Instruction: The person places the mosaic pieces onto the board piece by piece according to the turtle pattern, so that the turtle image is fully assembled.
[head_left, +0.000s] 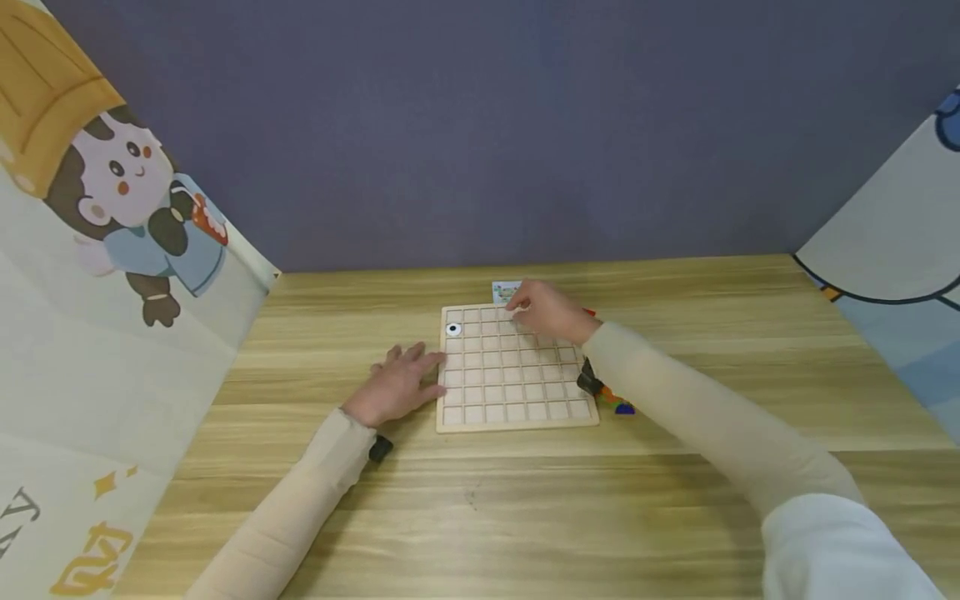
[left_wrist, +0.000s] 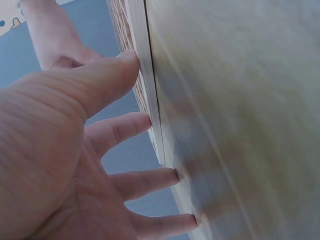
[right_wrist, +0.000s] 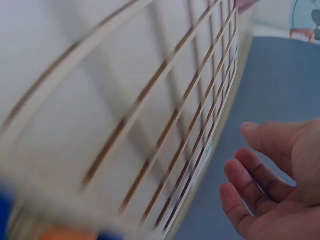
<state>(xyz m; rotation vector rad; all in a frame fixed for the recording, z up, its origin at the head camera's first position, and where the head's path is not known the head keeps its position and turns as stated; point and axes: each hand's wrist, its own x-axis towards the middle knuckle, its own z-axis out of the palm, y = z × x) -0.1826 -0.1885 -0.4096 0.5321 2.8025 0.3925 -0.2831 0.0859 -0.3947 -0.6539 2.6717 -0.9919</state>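
Observation:
A square wooden grid board [head_left: 495, 393] lies flat on the table. In its upper left cell area sits a white disc [head_left: 453, 329] with a black dot. My left hand [head_left: 397, 385] spreads its fingers at the board's left edge. In the left wrist view, thumb [left_wrist: 112, 75] and index fingertip meet the board's side, while other fingertips are down by the tabletop. Over the board's far edge hovers my right hand [head_left: 553, 312], its fingers [right_wrist: 245, 180] loosely bent with nothing between them in the right wrist view. A small printed card [head_left: 506, 291] stands behind the board, partly hidden by that hand.
Coloured pieces [head_left: 624, 408], blue and orange among them, lie right of the board, partly covered by the right forearm. A bit of red [head_left: 590, 312] shows beside the right wrist. A dark wall panel [head_left: 525, 150] rises at the table's back; printed panels flank both sides.

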